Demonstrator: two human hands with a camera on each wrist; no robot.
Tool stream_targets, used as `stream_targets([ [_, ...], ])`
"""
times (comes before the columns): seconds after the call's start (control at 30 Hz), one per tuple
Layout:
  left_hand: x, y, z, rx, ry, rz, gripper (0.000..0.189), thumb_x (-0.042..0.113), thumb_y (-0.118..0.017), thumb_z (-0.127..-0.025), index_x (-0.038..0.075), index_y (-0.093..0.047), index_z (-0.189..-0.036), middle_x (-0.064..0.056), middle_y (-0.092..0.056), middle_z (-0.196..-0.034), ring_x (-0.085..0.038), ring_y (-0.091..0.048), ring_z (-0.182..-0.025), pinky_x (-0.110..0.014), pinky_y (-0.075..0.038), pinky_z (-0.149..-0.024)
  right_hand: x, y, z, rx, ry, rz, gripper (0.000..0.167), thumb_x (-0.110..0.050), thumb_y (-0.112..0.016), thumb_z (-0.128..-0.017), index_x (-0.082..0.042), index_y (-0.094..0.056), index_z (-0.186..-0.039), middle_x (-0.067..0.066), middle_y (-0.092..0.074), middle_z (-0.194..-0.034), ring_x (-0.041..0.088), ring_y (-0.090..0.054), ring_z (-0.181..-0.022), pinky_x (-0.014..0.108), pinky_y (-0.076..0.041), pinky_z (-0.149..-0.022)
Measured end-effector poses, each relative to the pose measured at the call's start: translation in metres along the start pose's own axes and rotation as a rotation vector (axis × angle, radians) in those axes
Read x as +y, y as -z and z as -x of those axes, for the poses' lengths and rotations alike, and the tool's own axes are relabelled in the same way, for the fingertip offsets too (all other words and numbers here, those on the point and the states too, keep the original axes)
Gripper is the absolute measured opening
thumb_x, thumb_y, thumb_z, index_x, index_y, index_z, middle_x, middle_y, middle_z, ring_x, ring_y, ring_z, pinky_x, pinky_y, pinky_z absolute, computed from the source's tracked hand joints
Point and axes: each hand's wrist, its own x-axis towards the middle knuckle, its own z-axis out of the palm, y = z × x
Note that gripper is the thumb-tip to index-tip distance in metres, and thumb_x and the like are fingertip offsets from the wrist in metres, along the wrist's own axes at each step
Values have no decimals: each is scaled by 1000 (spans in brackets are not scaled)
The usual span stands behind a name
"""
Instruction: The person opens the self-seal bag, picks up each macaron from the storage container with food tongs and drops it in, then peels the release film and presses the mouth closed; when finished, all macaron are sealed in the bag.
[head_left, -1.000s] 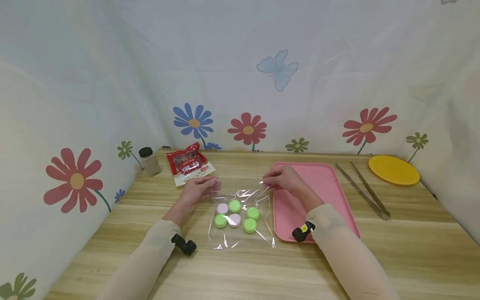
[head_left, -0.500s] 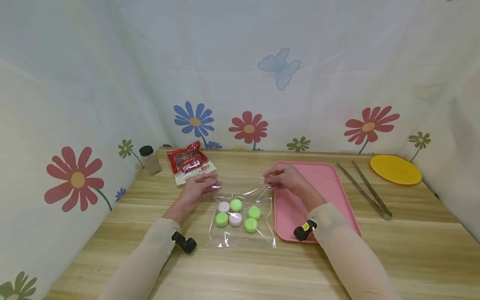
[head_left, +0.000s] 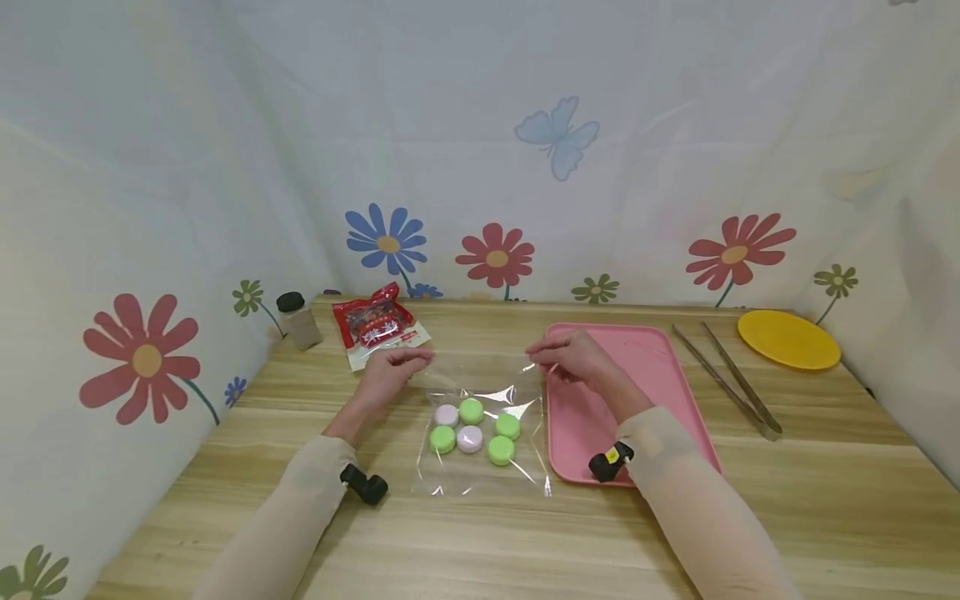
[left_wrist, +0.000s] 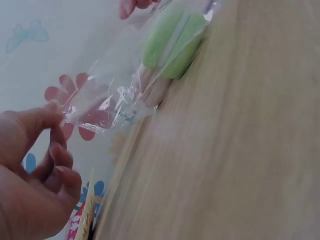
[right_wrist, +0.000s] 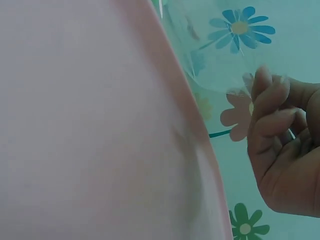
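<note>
A clear plastic bag lies on the wooden table with several green macarons and two pale lilac macarons inside. At its far left corner my left hand pinches the film between thumb and forefinger, as the left wrist view shows with the same hand. My right hand pinches the far right corner, above the pink tray's left edge. In the right wrist view that hand has its fingertips on the thin film. The bag's far edge stretches raised between both hands.
A pink tray lies right of the bag. Beyond it are metal tongs and a yellow plate. A red snack packet and a black-capped jar stand at the back left. A printed curtain borders the table.
My left hand has shifted slightly left and its fingers have drawn together on the corner. The bag's far edge now looks straighter and flatter. My right hand has hardly moved.
</note>
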Motion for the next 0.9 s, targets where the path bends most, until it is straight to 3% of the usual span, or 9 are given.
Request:
stream_targets([
  [0.07,1,2,0,-11,11,7,27,15,-68,-96,-1,-71,-118,-6,-74,-97,-9,-53,-67,-21,-41,-55,0,2,0,-49,1,-60,35,-16,-67,-97,2,-66,-127,8,-73,-83,11,-55,-56,20,-42,-49],
  [0.2,1,5,0,-74,77,127,39,17,-67,-98,-7,-63,-128,-5,-75,-85,-7,-47,-55,-20,-35,-48,1,6,1,-129,-6,-152,41,-16,-65,-98,3,-59,-134,10,-76,-101,10,-50,-54,20,-43,-51],
  [0.33,2,8,-1,-91,142,193,42,20,-66,-98,-4,-61,-132,-2,-75,-82,-5,-47,-51,-19,-33,-45,0,9,3,-177,-19,-216,42,-16,-65,-98,2,-58,-135,10,-72,-117,10,-49,-53,19,-46,-52],
  [0.47,6,7,-1,-82,177,219,41,19,-63,-100,-3,-59,-134,-1,-74,-80,-6,-51,-52,-18,-35,-44,0,10,3,-205,-21,-259,43,-16,-65,-98,2,-57,-136,10,-71,-121,9,-50,-52,18,-47,-52],
  [0.7,6,4,-2,-108,192,256,45,20,-67,-98,-6,-58,-134,-1,-76,-100,-10,-60,-65,-18,-43,-52,0,11,2,-165,-79,-230,49,-36,-53,-104,2,-58,-135,12,-69,-124,9,-57,-55,20,-47,-54],
  [0.8,6,4,-2,-118,209,247,45,31,-66,-98,-3,-63,-129,-2,-76,-106,-12,-62,-70,-19,-44,-55,-1,11,2,-134,-106,-205,55,-46,-48,-104,0,-63,-130,11,-71,-120,11,-61,-58,21,-45,-54],
  [0.9,7,5,-1,-106,228,242,54,47,-59,-99,-1,-66,-124,-5,-76,-107,-13,-62,-68,-19,-43,-54,-1,9,2,-110,-126,-184,54,-49,-51,-103,-2,-66,-125,10,-74,-113,12,-61,-60,21,-41,-53],
])
